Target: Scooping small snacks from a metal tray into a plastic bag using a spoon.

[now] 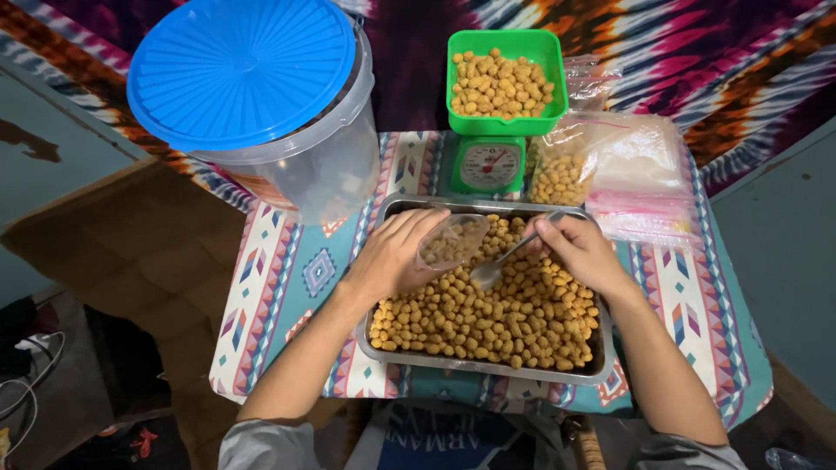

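While left hand (392,257) holding bag (451,241), right (579,252) spoon (501,264): scale (489,164), bucket (261,104) behind tray (601,370).

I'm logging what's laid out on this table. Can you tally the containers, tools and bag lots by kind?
Metal tray: 1
Green scale bowl: 1
Green kitchen scale: 1
Lidded clear bucket: 1
Spoon, in right hand: 1
Small clear bag, in left hand: 1
Filled bag: 1
Stack of empty bags: 1
Total: 8
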